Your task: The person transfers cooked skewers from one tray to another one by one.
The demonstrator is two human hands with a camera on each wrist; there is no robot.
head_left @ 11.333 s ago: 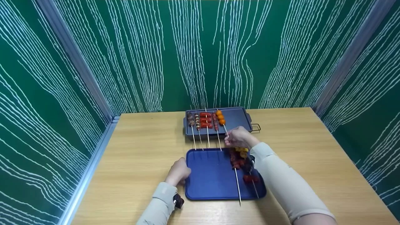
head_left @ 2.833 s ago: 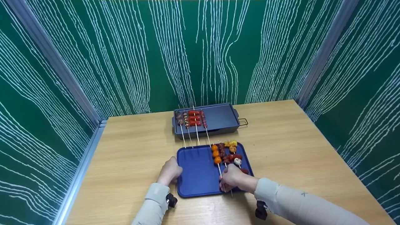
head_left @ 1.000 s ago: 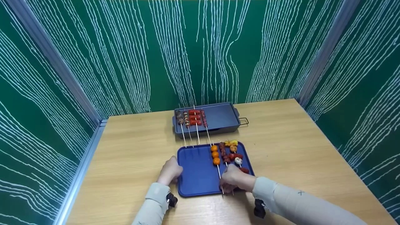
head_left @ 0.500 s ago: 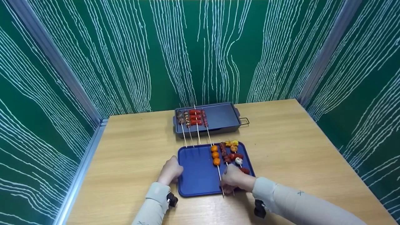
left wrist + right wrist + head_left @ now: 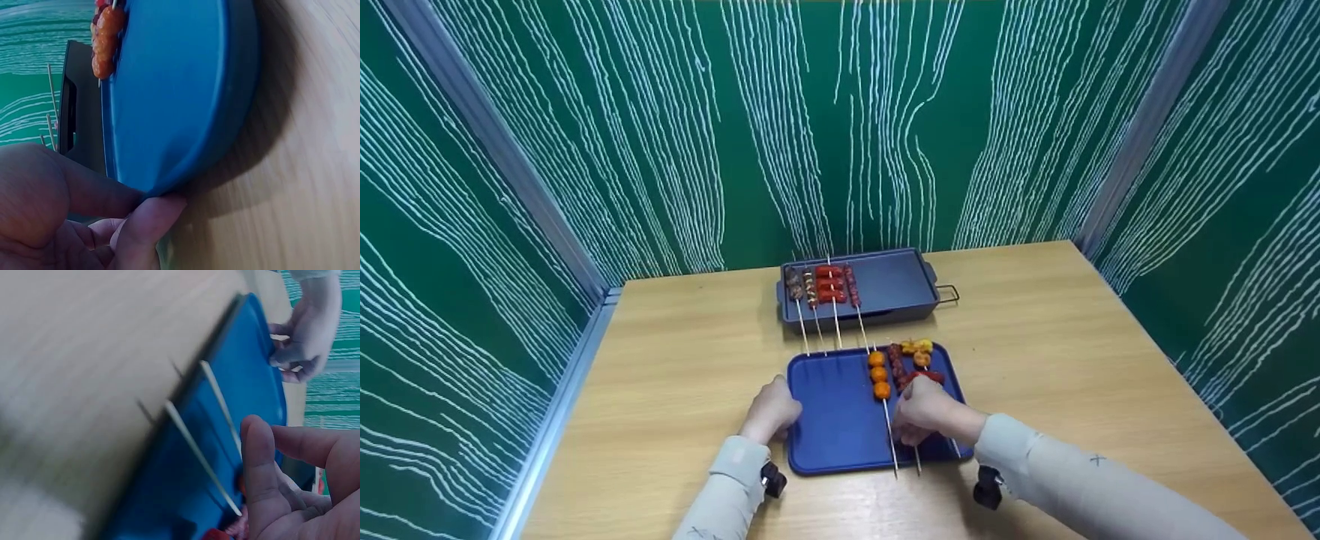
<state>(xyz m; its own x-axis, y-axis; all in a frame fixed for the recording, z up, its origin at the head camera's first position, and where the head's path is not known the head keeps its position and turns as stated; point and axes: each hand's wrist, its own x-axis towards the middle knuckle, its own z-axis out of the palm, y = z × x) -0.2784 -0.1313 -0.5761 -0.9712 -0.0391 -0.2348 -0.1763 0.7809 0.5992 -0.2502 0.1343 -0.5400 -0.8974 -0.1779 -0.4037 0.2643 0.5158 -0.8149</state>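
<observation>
My left hand (image 5: 772, 407) pinches the left rim of a blue tray (image 5: 834, 412), thumb and finger meeting on its edge in the left wrist view. Over the tray's right half is my right hand (image 5: 928, 412); no stick lies in its fingers in the right wrist view. Just left of it lies a skewer of orange balls (image 5: 879, 373), its bare stick (image 5: 219, 399) reaching past the tray's near edge. Beside that, a skewer of dark red meat (image 5: 896, 360) is partly hidden by the hand. A mixed skewer with a yellow piece (image 5: 916, 346) lies farther right.
A dark grill pan (image 5: 892, 279) with a wire handle (image 5: 949, 293) stands behind the tray. Several skewers, among them one with red pieces (image 5: 831, 283), lie on its left half, sticks pointing toward the tray. A green patterned wall (image 5: 840, 150) rises behind the wooden table (image 5: 682, 360).
The orange-ball skewer went from the grill pan to the tray earlier. In the last half second my right hand let go of its stick and moved up and right. The left hand stays put.
</observation>
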